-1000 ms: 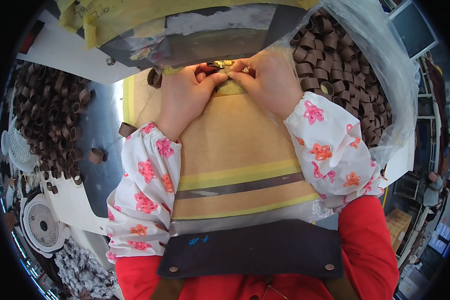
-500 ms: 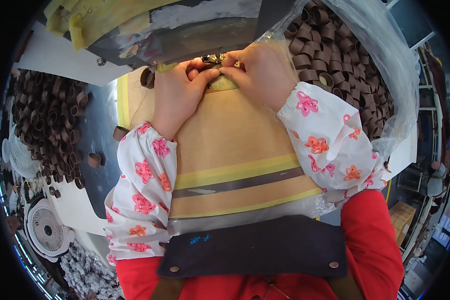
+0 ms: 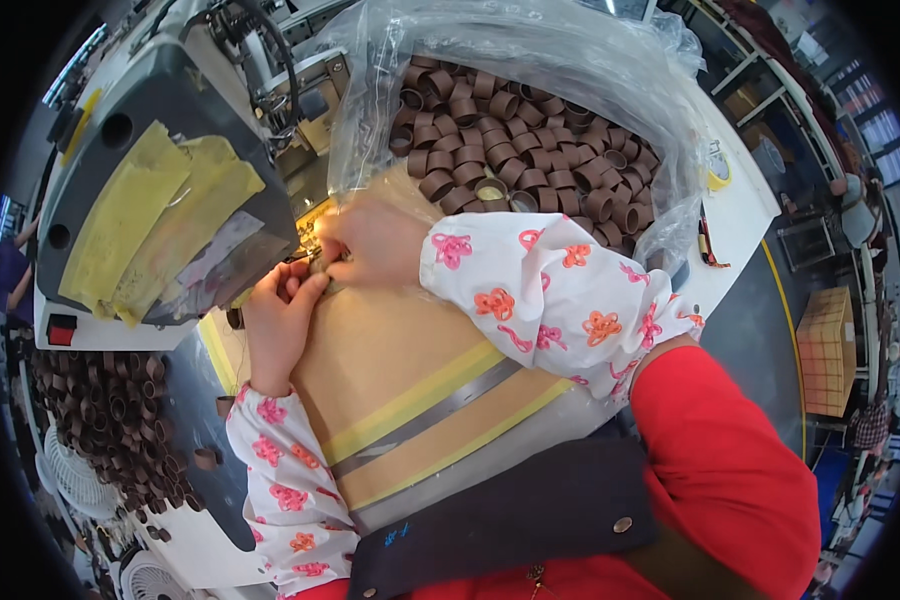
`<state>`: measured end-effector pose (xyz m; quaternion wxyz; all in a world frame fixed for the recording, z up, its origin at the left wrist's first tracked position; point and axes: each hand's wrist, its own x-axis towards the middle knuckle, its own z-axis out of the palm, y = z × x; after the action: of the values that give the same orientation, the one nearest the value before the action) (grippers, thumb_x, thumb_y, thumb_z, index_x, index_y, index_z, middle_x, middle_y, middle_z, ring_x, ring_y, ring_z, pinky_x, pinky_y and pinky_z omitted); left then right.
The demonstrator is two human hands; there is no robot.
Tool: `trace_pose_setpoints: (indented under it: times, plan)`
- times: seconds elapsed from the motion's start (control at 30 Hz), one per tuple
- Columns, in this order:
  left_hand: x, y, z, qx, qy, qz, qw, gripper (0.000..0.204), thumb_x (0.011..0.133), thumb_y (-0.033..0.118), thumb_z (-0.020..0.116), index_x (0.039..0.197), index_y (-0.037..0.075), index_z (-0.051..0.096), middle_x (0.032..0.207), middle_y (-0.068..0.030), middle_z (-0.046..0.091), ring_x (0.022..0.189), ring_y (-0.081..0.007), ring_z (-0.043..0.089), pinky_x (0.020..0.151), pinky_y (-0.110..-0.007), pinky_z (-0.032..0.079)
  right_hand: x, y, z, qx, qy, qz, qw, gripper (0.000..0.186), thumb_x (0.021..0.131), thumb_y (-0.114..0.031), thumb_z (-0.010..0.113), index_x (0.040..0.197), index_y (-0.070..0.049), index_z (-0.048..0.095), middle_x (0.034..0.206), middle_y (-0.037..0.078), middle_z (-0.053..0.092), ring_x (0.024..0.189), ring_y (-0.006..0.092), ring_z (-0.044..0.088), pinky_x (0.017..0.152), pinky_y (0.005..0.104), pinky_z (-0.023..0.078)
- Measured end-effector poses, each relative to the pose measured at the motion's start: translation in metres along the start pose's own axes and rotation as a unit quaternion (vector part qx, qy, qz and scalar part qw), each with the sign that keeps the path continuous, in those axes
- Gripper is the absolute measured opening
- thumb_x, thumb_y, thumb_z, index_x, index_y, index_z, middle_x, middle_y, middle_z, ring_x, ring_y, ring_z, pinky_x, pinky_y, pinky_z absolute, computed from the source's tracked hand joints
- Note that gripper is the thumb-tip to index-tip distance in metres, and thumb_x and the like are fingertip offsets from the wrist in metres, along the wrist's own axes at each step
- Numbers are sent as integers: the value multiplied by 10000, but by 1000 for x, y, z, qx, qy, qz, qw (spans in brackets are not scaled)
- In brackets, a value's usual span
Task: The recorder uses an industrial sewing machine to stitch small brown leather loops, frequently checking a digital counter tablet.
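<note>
My left hand (image 3: 282, 325) is closed, thumb and fingertips pinched at the lit needle area (image 3: 310, 232) of a sewing machine (image 3: 160, 200) with yellow tape strips on its dark cover. My right hand (image 3: 375, 240) bends over that same spot, fingers also closed, just beside my left thumb. Whatever small piece they hold is hidden between and under the fingers. Below them lies a tan board (image 3: 380, 365) with yellow and dark bands. A few brown loops (image 3: 225, 405) and loose threads sit by my left wrist.
A clear plastic bag (image 3: 670, 130) full of brown loops (image 3: 515, 150) lies beyond my right arm. Another heap (image 3: 105, 410) is at the left, near white fans (image 3: 60, 460). A tape roll (image 3: 718, 175), a carton (image 3: 825, 350) and a co-worker in purple (image 3: 15, 280) are toward the edges.
The camera view has swung round, showing more of the machine and the whole bag, with my right arm now lying more sideways. Both hands remain pinched at the needle area.
</note>
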<state>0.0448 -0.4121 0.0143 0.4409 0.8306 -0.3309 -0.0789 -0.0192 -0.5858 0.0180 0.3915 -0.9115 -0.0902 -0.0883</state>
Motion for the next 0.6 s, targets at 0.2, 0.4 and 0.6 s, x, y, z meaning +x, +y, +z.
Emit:
trace_pose_setpoints:
  times: [0.2,0.4,0.6]
  plan:
    - [-26,8,-8,-22,-78,-29,996,176,696,95,710,705,10,556,505,54,376,490,-41,340,462,-197,294,-29,-11,21,-20,108,-33,993,206,715,-175,638,834,-20,574,711,123,579,667,276,581,612,357,454]
    - [-23,3,4,10,-4,82,997,106,788,92,621,752,2,578,623,-30,535,558,-115,458,520,-252,362,-17,-3,28,156,91,-3,984,147,739,-123,601,872,-63,581,713,88,589,658,267,589,598,335,460]
    - [-21,9,3,-29,51,139,989,177,879,105,464,817,20,607,786,-95,599,703,-196,548,758,-297,397,-31,-34,25,6,-32,-87,996,140,749,-78,544,881,-118,568,745,92,594,668,282,586,587,371,455]
